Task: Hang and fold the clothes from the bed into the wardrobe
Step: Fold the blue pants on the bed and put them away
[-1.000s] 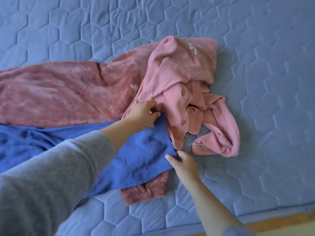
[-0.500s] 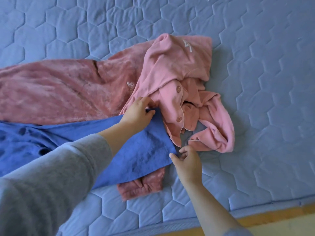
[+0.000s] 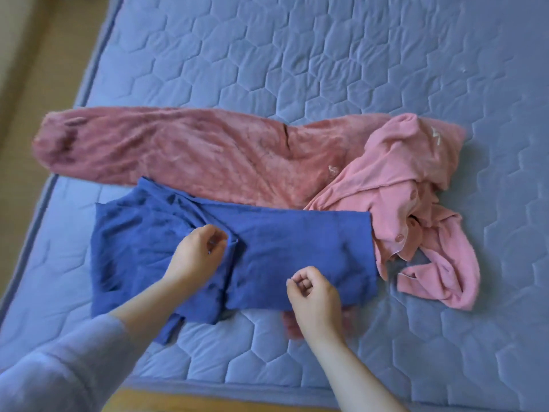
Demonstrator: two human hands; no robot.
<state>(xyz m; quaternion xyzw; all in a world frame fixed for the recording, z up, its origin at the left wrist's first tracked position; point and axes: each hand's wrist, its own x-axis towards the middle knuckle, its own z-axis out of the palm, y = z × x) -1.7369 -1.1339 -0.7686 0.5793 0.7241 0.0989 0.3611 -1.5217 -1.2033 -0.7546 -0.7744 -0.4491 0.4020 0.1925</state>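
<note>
blue cloth [image 3: 297, 248] flat on bed [image 3: 326, 69], by its front edge | left hand [image 3: 197, 254] mid-cloth, fingers [image 3: 218, 237] curled at a fold, grip unclear | right hand [image 3: 315, 292] over cloth's near edge, curled, holding nothing visible | pink trousers [image 3: 178, 153] touching behind cloth, pink top [image 3: 416, 188] overlapping its right end | open bed behind and right

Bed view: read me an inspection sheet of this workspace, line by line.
Surface: blue quilted mattress.
Job's things: blue garment spread out in front; fleecy rose garment stretched out behind it; pale pink buttoned garment crumpled at right.
Clutter: nothing seen.
Hands: left hand curled at a fold in the blue garment, grip unclear; right hand curled over its front edge, no cloth seen in it.
Cables: nothing seen.
Surroundings: tan floor left of the bed.
</note>
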